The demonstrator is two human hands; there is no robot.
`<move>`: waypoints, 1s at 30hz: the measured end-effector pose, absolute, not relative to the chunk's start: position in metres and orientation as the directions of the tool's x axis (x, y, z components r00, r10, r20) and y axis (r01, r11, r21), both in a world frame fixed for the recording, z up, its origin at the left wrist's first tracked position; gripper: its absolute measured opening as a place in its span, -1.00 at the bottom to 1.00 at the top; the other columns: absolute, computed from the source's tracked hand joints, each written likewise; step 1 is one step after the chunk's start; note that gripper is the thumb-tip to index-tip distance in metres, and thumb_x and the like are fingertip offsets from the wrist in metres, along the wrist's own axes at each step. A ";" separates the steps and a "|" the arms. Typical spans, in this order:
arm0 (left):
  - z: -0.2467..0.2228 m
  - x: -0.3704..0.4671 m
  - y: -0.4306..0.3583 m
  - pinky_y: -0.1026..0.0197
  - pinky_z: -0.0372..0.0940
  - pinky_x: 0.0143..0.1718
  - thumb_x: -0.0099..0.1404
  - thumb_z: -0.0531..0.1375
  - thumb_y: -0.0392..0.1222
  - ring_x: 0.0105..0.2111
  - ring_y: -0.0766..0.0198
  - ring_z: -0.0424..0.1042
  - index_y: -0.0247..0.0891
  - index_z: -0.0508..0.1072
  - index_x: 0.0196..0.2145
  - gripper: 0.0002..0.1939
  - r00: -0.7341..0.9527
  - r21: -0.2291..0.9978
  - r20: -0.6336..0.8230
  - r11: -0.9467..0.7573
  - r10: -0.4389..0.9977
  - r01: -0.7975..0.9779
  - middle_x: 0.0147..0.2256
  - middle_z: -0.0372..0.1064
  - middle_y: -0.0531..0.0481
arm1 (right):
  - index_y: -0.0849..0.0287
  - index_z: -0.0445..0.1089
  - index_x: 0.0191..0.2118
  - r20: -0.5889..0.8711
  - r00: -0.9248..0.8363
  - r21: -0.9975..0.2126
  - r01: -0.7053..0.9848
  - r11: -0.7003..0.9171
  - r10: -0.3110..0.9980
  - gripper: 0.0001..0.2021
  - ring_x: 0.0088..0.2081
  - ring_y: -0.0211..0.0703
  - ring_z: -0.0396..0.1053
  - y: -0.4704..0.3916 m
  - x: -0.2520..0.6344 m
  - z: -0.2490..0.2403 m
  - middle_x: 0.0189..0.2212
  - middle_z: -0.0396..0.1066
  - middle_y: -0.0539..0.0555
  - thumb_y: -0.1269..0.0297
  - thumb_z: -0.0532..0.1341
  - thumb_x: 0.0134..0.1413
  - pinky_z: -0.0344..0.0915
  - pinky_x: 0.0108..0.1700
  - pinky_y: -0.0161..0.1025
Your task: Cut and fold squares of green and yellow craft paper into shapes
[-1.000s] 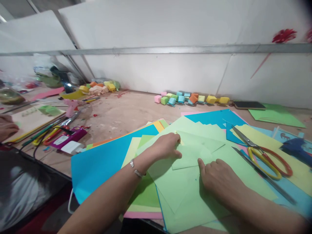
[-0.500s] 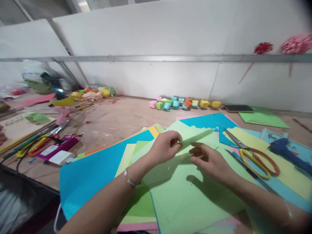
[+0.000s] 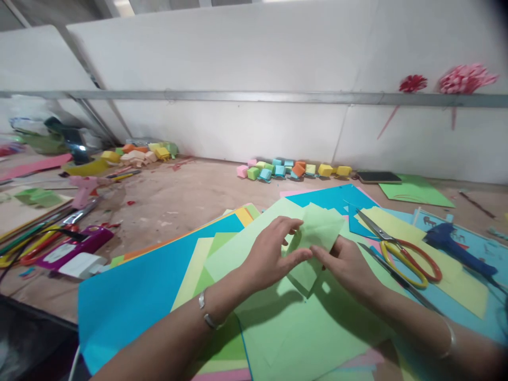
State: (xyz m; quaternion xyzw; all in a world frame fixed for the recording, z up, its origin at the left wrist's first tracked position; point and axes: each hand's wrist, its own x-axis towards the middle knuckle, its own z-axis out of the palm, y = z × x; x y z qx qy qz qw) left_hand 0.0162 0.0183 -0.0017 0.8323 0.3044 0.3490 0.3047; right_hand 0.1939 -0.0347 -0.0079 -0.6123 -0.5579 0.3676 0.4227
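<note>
Plain lt green on folded paper & lower sheet. Bright blue on wide sheet, L. Yellow & orange-red on scissor handles, R; dk blue on glue gun; dk animal print over lt blue on printed piece. Pink, green, blue, orange, yellow on far blocks. Purple w/ white on gadget, L.

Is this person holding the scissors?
No, the scissors lie untouched on the right, while the left hand and right hand touch a raised green sheet.
</note>
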 end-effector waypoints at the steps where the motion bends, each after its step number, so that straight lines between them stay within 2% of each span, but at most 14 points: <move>1: -0.003 0.017 0.017 0.09 0.36 -0.21 0.28 0.16 0.10 -0.12 0.12 0.36 -0.26 0.26 0.06 -0.49 0.575 0.760 0.352 -0.584 0.739 0.286 -0.03 0.29 -0.23 | 0.22 0.45 -0.28 0.053 0.078 -0.923 0.384 0.019 0.996 -0.67 -0.43 -0.10 0.41 -0.035 0.194 -0.008 -0.43 0.50 0.10 0.02 0.26 -0.02 0.35 -0.43 -0.23; 3: -0.006 0.019 0.015 0.05 0.36 -0.17 0.27 0.18 0.09 -0.03 0.06 0.34 -0.26 0.21 0.12 -0.43 0.581 0.827 0.272 -0.495 0.767 0.266 0.06 0.24 -0.28 | 0.20 0.43 -0.12 0.104 -0.009 -0.925 0.366 0.100 0.995 -0.63 -0.33 -0.07 0.45 -0.037 0.193 -0.009 -0.27 0.52 0.13 0.09 0.28 -0.01 0.40 -0.33 -0.20; 5: -0.006 0.020 0.013 0.03 0.36 -0.14 0.25 0.19 0.09 -0.01 0.02 0.33 -0.26 0.23 0.11 -0.43 0.602 0.871 0.217 -0.431 0.768 0.236 0.07 0.24 -0.27 | 0.16 0.37 0.04 0.130 -0.106 -0.929 0.333 0.158 0.986 -0.51 -0.23 -0.06 0.45 -0.038 0.193 -0.010 -0.14 0.49 0.15 0.18 0.32 -0.06 0.43 -0.28 -0.20; 8: -0.001 0.020 0.013 0.03 0.34 -0.12 0.31 0.12 0.11 -0.11 0.06 0.39 -0.26 0.35 -0.02 -0.56 0.652 0.899 0.175 -0.390 0.738 0.200 -0.09 0.39 -0.16 | 0.14 0.24 0.18 0.147 -0.153 -0.912 0.361 0.193 0.977 -0.28 -0.13 -0.04 0.42 -0.039 0.192 -0.012 -0.03 0.41 0.17 0.29 0.38 -0.19 0.45 -0.29 -0.21; 10: 0.003 0.019 0.012 0.03 0.33 -0.11 0.33 0.07 0.15 -0.14 0.07 0.41 -0.27 0.37 -0.04 -0.55 0.685 0.899 0.194 -0.406 0.702 0.162 -0.13 0.42 -0.14 | 0.15 0.19 0.20 0.158 -0.123 -0.899 0.392 0.194 0.980 -0.25 -0.11 -0.04 0.40 -0.041 0.190 -0.013 -0.02 0.40 0.18 0.30 0.38 -0.20 0.46 -0.30 -0.20; 13: 0.007 0.017 0.010 -0.06 0.24 0.05 0.37 -0.06 0.21 0.02 -0.02 0.35 -0.24 0.25 0.16 -0.41 0.725 0.885 0.230 -0.450 0.649 0.122 0.06 0.33 -0.22 | 0.13 0.17 0.17 0.166 -0.105 -0.913 0.359 0.193 0.981 -0.36 -0.10 -0.04 0.39 -0.042 0.189 -0.013 -0.06 0.40 0.17 0.27 0.32 -0.08 0.46 -0.27 -0.17; 16: 0.011 0.014 0.006 -0.10 -0.02 0.26 0.43 -0.20 0.16 0.26 0.01 0.07 -0.17 -0.04 0.34 -0.37 0.744 0.904 0.138 -0.390 0.653 0.175 0.30 0.02 -0.17 | 0.11 0.19 0.08 0.176 -0.098 -0.935 0.296 0.198 0.979 -0.48 -0.10 -0.04 0.39 -0.043 0.189 -0.011 -0.11 0.39 0.17 0.18 0.30 0.00 0.45 -0.26 -0.16; 18: 0.012 0.012 0.004 -0.04 -0.14 0.32 0.45 -0.19 0.11 0.33 0.09 -0.12 -0.18 -0.16 0.37 -0.37 0.753 0.915 0.063 -0.339 0.655 0.218 0.37 -0.19 -0.08 | 0.12 0.22 -0.02 0.173 -0.066 -0.935 0.301 0.185 0.983 -0.55 -0.15 -0.04 0.41 -0.044 0.190 -0.010 -0.16 0.40 0.16 0.08 0.30 0.00 0.43 -0.26 -0.15; 20: 0.013 0.012 0.003 0.00 -0.21 0.34 0.44 -0.14 0.10 0.36 0.12 -0.22 -0.20 -0.22 0.37 -0.34 0.759 0.910 0.033 -0.333 0.651 0.246 0.38 -0.31 -0.04 | 0.13 0.23 -0.09 0.143 -0.021 -0.936 0.323 0.142 0.990 -0.55 -0.21 -0.05 0.43 -0.045 0.191 -0.010 -0.20 0.41 0.14 0.01 0.31 -0.02 0.42 -0.27 -0.13; 24: 0.014 0.012 0.002 0.00 -0.24 0.35 0.42 -0.11 0.14 0.36 0.11 -0.27 -0.20 -0.25 0.37 -0.29 0.761 0.902 0.024 -0.343 0.648 0.264 0.39 -0.37 -0.03 | 0.13 0.23 -0.20 0.094 -0.010 -0.943 0.321 0.092 0.996 -0.59 -0.26 -0.07 0.43 -0.046 0.190 -0.008 -0.26 0.42 0.12 -0.06 0.29 -0.02 0.40 -0.30 -0.13; 27: 0.015 0.012 0.003 -0.02 -0.25 0.34 0.40 -0.11 0.19 0.37 0.09 -0.29 -0.21 -0.23 0.37 -0.26 0.747 0.908 0.001 -0.314 0.665 0.278 0.39 -0.38 -0.05 | 0.12 0.22 -0.30 0.147 -0.033 -0.926 0.346 0.149 0.989 -0.63 -0.27 -0.10 0.40 -0.045 0.189 -0.005 -0.29 0.40 0.09 -0.02 0.30 -0.04 0.37 -0.35 -0.20; 30: 0.016 0.011 0.003 -0.08 -0.22 0.33 0.37 -0.05 0.21 0.36 0.05 -0.29 -0.18 -0.24 0.37 -0.22 0.728 0.917 -0.012 -0.283 0.685 0.281 0.39 -0.33 -0.08 | 0.12 0.22 -0.31 0.143 -0.031 -0.919 0.368 0.144 0.989 -0.65 -0.33 -0.15 0.37 -0.045 0.188 -0.006 -0.30 0.37 0.06 0.03 0.33 -0.08 0.36 -0.39 -0.22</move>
